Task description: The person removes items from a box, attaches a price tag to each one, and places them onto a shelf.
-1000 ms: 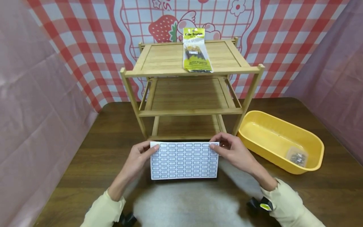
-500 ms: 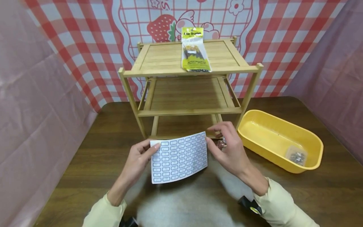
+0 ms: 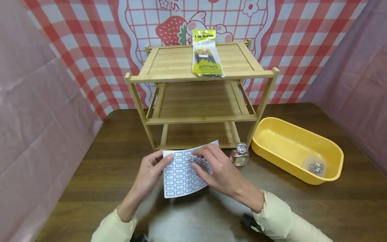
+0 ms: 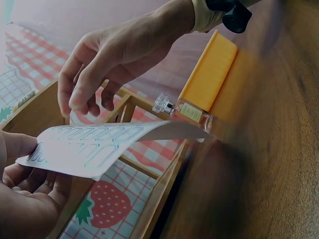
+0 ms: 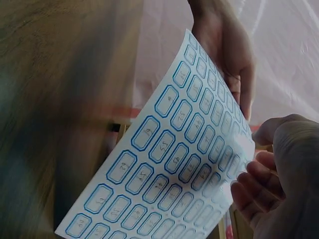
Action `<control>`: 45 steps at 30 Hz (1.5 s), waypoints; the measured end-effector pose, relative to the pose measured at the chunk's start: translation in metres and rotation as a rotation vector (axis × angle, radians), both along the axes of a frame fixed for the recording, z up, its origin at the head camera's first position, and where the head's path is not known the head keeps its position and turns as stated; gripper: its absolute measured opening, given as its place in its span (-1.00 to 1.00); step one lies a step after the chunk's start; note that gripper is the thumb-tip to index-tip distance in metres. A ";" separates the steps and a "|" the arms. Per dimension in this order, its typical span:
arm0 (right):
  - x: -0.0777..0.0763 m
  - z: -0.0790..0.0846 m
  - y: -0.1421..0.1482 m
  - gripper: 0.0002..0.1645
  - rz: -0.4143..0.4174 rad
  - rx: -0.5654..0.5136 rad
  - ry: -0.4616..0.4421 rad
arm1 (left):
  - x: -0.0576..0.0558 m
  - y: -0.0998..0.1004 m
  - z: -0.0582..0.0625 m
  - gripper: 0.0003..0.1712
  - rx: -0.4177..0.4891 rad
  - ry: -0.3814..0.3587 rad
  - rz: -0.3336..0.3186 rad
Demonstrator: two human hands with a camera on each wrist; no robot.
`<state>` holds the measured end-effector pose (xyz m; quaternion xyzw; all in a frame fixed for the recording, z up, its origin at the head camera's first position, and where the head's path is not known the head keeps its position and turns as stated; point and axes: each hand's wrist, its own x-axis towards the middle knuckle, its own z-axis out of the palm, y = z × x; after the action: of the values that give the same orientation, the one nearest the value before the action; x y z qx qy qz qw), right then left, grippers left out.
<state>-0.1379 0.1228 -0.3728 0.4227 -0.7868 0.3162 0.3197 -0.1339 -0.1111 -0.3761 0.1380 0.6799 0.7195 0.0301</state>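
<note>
In front of the wooden rack (image 3: 202, 119), held above the table (image 3: 87, 168): a white label sheet (image 3: 179, 174), with rows of small blue-bordered frames and dark marks inside many. Curves upward toward its right end. Pinched at the left edge between thumb and fingers of the left hand (image 3: 146, 174). Over the sheet's right part, the right hand (image 3: 222, 174), fingers loosely bent, thumb apart, gripping nothing.

Under the rack, dark brown wood grain. Behind the rack, a red-and-white checked cloth (image 3: 72, 33) with a printed strawberry (image 3: 170, 31); at both sides, pinkish drapes (image 3: 39, 117).

On the rack's top, a yellow packet of brushes (image 3: 208, 69). Just beside the rack's right front leg (image 3: 266, 97), a small glass bottle (image 3: 240, 159) with faceted stopper. To the right of the rack, a yellow basin (image 3: 278, 139); inside it, a clear box (image 3: 308, 162) with silvery pieces. In the way: the right hand, covering some frames, and the sheet, hiding some of the rack's lowest front edge.
</note>
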 end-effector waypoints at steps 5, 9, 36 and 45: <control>0.000 0.001 -0.007 -0.66 -0.020 0.009 -0.044 | 0.001 0.002 -0.001 -0.70 -0.002 0.009 -0.014; 0.001 0.001 -0.010 -0.66 -0.036 0.003 -0.051 | 0.002 0.003 -0.002 -0.69 -0.002 0.004 -0.034; 0.002 -0.003 -0.016 -0.63 -0.063 -0.034 -0.054 | 0.002 0.009 -0.004 -0.66 0.032 0.018 -0.090; 0.002 -0.004 -0.016 -0.65 -0.058 -0.048 -0.057 | 0.002 0.010 -0.005 -0.65 0.059 -0.012 -0.093</control>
<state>-0.1356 0.1067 -0.3772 0.3828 -0.7998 0.3373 0.3163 -0.1314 -0.1009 -0.3810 0.1659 0.6513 0.7378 0.0635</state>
